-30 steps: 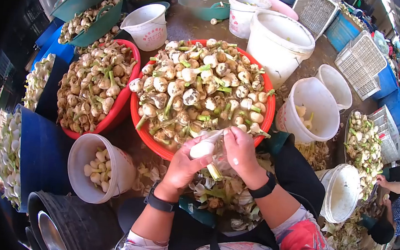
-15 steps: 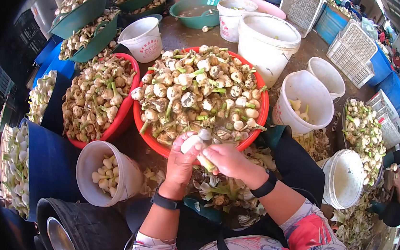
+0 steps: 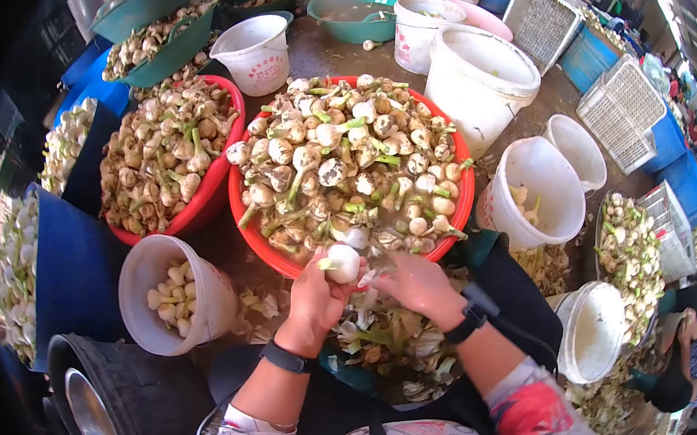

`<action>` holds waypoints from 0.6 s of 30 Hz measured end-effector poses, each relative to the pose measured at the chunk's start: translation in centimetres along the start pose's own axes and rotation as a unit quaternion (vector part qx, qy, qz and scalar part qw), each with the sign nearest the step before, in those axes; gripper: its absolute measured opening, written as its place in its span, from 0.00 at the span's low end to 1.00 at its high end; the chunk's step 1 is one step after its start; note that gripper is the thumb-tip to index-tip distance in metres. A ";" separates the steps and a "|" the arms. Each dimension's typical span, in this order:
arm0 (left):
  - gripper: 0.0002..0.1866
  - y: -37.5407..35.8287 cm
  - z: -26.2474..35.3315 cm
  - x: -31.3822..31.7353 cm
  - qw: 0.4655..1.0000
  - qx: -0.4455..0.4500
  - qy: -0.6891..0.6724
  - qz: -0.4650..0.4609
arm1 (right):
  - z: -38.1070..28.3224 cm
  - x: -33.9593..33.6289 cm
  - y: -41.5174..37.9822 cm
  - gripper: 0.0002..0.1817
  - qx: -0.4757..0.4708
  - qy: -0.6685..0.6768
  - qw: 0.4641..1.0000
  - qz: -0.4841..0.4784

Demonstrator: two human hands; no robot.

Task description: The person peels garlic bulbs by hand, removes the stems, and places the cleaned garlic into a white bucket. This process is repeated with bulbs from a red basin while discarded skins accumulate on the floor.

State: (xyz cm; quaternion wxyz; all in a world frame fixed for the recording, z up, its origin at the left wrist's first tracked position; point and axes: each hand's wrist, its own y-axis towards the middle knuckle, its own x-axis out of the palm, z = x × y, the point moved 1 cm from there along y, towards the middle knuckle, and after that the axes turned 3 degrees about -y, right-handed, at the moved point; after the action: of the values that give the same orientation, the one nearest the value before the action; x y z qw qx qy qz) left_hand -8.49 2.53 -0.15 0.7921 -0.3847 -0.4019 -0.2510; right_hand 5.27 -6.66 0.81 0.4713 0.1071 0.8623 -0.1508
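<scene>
My left hand is closed around a clean white garlic bulb, its short green stem end pointing left. Close by on the right, my right hand is pinched and blurred by motion; a pale bit shows at its fingertips, too smeared to name. Both hands are over the near rim of a red basin heaped with unpeeled garlic bulbs in murky water. Below the hands lies a pile of garlic peelings and leaves.
To the left stand another red tub of garlic, a white bucket with peeled bulbs and a blue barrel. White buckets line the right side. Green basins, crates and other people are farther off.
The bulb in my left hand has turned and now shows a smooth white side. My right hand has moved a little right, away from it. The view has shifted slightly.
</scene>
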 end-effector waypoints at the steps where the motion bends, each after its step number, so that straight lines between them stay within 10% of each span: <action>1: 0.14 0.2 -0.6 0.0 0.999 0.013 0.020 0.026 | -1.8 -0.4 0.6 0.18 -0.118 0.085 0.980 0.133; 3: 0.15 0.8 -1.6 -0.7 0.997 -0.018 0.071 0.023 | -2.6 0.1 2.0 0.17 -0.233 0.172 0.923 0.253; 6: 0.20 0.7 -2.3 0.6 0.987 -0.089 0.112 0.067 | 1.4 3.1 7.0 0.11 -0.010 0.282 0.947 0.155; 9: 0.19 1.2 -2.2 0.7 0.983 -0.074 0.150 0.079 | 8.8 3.4 14.6 0.11 0.043 -0.040 0.924 0.378; 13: 0.16 2.3 -2.0 -0.4 0.979 -0.076 0.178 0.055 | 7.9 7.3 13.8 0.09 -0.159 -0.129 0.953 0.222; 18: 0.14 3.6 -2.0 -0.2 0.972 -0.096 0.207 0.051 | 9.2 5.2 15.3 0.10 -0.075 -0.226 0.963 0.124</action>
State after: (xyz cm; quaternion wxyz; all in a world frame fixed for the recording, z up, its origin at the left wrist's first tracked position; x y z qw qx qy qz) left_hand -5.18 3.00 -2.57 0.8291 -0.4190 -0.1833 -0.3216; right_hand 14.73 4.49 -10.74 0.6753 0.1405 0.7225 -0.0466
